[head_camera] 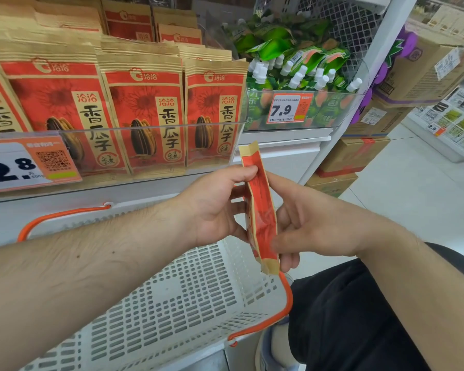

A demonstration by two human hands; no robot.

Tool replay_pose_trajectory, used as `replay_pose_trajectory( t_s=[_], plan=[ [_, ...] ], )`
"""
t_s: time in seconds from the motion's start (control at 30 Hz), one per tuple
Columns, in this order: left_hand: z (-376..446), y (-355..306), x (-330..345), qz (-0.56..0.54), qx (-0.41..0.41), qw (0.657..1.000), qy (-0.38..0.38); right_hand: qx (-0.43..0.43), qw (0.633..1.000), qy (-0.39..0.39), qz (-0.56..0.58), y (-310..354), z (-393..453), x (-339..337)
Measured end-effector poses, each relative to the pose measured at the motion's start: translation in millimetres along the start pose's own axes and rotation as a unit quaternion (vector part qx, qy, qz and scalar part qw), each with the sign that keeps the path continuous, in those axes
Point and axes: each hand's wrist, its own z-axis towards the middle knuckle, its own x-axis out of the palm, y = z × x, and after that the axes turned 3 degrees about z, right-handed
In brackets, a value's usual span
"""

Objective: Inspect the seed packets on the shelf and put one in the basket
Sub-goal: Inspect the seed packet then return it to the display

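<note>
A red and tan seed packet (260, 210) stands edge-on between my two hands, above the white plastic basket (172, 303). My left hand (214, 207) holds it from the left, thumb against its upper part. From the right, my right hand (314, 226) grips its lower half with fingers curled round the edge. More of the same sunflower seed packets (145, 111) stand in rows on the shelf behind a clear plastic guard. The basket hangs on my left forearm by its orange handle (284, 311).
A price tag reading 12.8 (24, 164) sits at the shelf front on the left. Green spouted drink pouches (300, 68) fill the neighbouring bin, tagged 7.9. Cardboard boxes (351, 156) are stacked on the floor at right. My dark trousers and a shoe show at the lower right.
</note>
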Motion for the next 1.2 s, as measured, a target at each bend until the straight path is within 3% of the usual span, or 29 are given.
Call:
replay_pose_trajectory(
  t_s=[0.3,0.53,0.67,0.77,1.03,1.2],
  plan=[
    [-1,2,1,-0.004,-0.004,1.000,-0.002,-0.021,0.999,0.038,0.016,-5,-2,-7],
    [-1,-1,1,-0.038,-0.028,0.998,0.036,0.057,0.997,-0.045,-0.014,-15,2,-7],
    [1,-2,0,-0.047,-0.017,0.998,0.040,0.018,0.996,-0.083,0.020,-19,9,-3],
    [-2,-2,1,-0.047,0.015,0.998,0.025,0.014,0.994,-0.100,0.029,-20,11,-2],
    [-7,-1,7,0.057,0.093,0.994,-0.012,0.047,0.983,-0.162,-0.076,-24,17,4],
    [-6,-1,6,0.073,0.108,0.990,-0.050,0.059,0.978,-0.194,-0.042,-25,17,1]
  ],
)
